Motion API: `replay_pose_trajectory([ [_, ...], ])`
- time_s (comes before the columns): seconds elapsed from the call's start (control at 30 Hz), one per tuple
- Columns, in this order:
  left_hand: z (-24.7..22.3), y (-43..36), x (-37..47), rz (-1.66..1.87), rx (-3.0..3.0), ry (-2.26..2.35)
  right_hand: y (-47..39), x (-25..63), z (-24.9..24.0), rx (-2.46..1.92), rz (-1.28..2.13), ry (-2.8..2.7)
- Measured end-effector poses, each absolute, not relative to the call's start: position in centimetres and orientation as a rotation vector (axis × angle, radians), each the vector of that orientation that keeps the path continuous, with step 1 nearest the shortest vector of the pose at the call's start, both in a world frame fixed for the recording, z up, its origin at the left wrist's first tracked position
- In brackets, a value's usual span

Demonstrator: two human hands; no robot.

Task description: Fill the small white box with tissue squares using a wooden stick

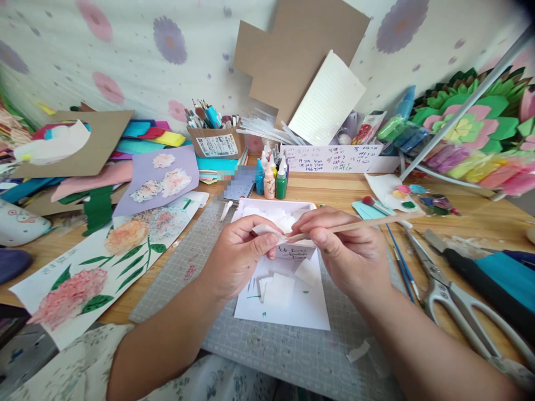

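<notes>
My left hand [240,250] pinches a small white piece of paper [268,230] between thumb and fingers. In my right hand [349,245] is a thin wooden stick [371,221], its tip touching the white piece in front of my left fingertips. Just behind and below both hands stands a white box [307,253] with handwriting on its front and white paper squares inside. On a white sheet [282,322] below it lie more white squares [279,289] and a few green specks. A grey cutting mat [175,303] is underneath.
Large scissors [438,287] and blue brushes [401,262] lie at the right. Paint bottles [270,181] stand behind the box, beside a phone [241,184]. Flower pictures [137,239] cover the left. A box of brushes [215,142] stands at the back.
</notes>
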State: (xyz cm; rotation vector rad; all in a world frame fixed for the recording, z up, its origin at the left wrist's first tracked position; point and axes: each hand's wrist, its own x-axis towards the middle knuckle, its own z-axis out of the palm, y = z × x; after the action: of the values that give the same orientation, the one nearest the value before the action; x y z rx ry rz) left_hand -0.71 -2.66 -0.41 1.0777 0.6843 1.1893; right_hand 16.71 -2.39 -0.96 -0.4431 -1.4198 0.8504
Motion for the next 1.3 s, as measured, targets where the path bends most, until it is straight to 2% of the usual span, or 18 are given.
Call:
replay_pose_trajectory([
  [1.3,-0.23,-2.86,-0.77,1.105,1.050,0.665,-2.77,16.94,0.00,-0.469,0.812,-1.564],
])
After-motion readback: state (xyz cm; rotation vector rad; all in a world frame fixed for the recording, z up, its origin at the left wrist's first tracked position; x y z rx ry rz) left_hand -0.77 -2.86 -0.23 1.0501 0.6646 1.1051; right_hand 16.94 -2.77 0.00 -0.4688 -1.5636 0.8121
